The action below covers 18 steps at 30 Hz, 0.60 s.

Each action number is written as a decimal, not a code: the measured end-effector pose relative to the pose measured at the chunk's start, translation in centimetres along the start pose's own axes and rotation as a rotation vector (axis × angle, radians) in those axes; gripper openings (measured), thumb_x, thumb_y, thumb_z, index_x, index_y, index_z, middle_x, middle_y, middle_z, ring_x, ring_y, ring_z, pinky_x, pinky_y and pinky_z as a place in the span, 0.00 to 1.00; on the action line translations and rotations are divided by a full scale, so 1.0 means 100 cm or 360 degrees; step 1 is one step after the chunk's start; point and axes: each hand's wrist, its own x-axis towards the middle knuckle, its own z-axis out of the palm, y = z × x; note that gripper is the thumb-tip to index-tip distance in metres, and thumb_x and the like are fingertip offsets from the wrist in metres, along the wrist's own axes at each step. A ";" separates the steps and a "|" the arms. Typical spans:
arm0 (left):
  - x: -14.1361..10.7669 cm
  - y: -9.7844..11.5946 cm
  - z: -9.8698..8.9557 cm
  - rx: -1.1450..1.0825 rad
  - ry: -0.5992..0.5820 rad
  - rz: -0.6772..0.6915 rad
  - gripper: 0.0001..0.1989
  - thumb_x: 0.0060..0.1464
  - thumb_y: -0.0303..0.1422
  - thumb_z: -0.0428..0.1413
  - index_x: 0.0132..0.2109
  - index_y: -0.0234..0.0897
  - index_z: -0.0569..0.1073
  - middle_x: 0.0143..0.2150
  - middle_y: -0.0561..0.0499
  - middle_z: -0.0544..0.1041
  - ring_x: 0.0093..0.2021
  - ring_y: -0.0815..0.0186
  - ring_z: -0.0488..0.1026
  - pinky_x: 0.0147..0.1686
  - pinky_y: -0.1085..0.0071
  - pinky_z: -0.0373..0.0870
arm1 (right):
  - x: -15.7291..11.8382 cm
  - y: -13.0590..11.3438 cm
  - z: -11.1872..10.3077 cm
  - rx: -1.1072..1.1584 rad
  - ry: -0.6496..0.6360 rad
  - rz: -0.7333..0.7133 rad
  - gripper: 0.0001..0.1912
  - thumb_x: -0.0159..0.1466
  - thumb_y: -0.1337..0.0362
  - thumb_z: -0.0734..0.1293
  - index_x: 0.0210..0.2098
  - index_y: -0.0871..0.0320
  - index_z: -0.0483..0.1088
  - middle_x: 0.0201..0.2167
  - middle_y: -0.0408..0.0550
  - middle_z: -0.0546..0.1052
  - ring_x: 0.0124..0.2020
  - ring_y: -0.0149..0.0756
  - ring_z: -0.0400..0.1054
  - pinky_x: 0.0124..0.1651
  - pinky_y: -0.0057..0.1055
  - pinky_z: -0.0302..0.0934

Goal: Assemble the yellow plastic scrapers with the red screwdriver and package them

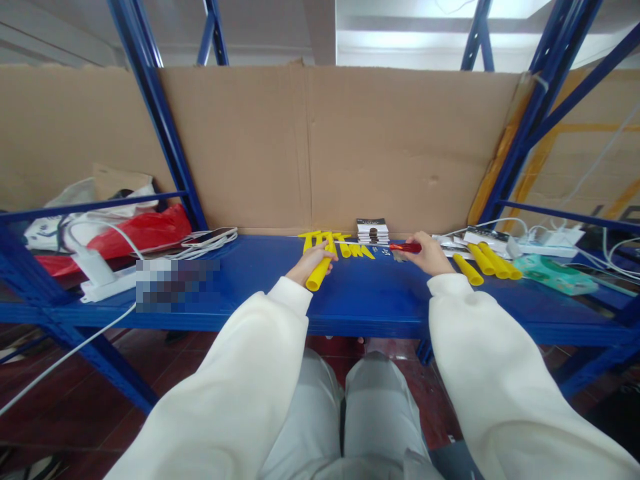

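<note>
Work appears under way: above the blue shelf [370, 300], the left grip [309, 263] holds the yellow tube [317, 276], the right grip [429, 254] holds the red-handled tool [407, 247], and 4 right-side tubes [481, 259] show unconfirmed completion.

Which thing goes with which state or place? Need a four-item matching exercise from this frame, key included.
1. Left hand
2. Right hand
3. Black-and-white stack
4. Green packet

A. Just in front of the cardboard
B. Gripping a yellow tube
C. On the right part of the blue shelf
D. Holding a red-handled tool

Pairs: 1-B, 2-D, 3-A, 4-C
</note>
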 end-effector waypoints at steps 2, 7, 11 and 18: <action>0.001 0.000 0.000 0.0002 -0.0015 -0.0003 0.39 0.56 0.19 0.52 0.72 0.40 0.54 0.27 0.54 0.74 0.16 0.73 0.65 0.16 0.78 0.62 | 0.000 -0.002 -0.004 0.0031 0.0078 -0.0031 0.13 0.58 0.52 0.71 0.33 0.54 0.73 0.34 0.51 0.77 0.36 0.45 0.72 0.40 0.40 0.66; -0.001 0.001 0.000 0.0001 -0.0029 0.0003 0.39 0.56 0.20 0.53 0.72 0.40 0.54 0.28 0.53 0.73 0.16 0.74 0.65 0.16 0.79 0.62 | -0.001 -0.006 -0.007 0.0186 0.0119 0.0028 0.19 0.58 0.46 0.71 0.38 0.54 0.78 0.36 0.53 0.79 0.38 0.47 0.73 0.43 0.43 0.67; -0.003 0.002 -0.001 -0.0010 -0.0012 -0.0014 0.39 0.56 0.20 0.54 0.72 0.40 0.54 0.29 0.53 0.74 0.16 0.74 0.65 0.16 0.78 0.63 | -0.001 -0.007 -0.002 0.0399 0.0153 0.0185 0.21 0.55 0.44 0.72 0.36 0.55 0.77 0.36 0.52 0.80 0.38 0.45 0.73 0.44 0.43 0.67; 0.001 0.000 -0.001 -0.0016 -0.0024 -0.0023 0.38 0.56 0.22 0.55 0.71 0.40 0.54 0.33 0.50 0.76 0.15 0.75 0.64 0.16 0.78 0.63 | 0.000 -0.006 0.006 0.0692 0.0335 0.0518 0.23 0.50 0.42 0.74 0.26 0.55 0.69 0.26 0.45 0.74 0.29 0.36 0.67 0.32 0.34 0.65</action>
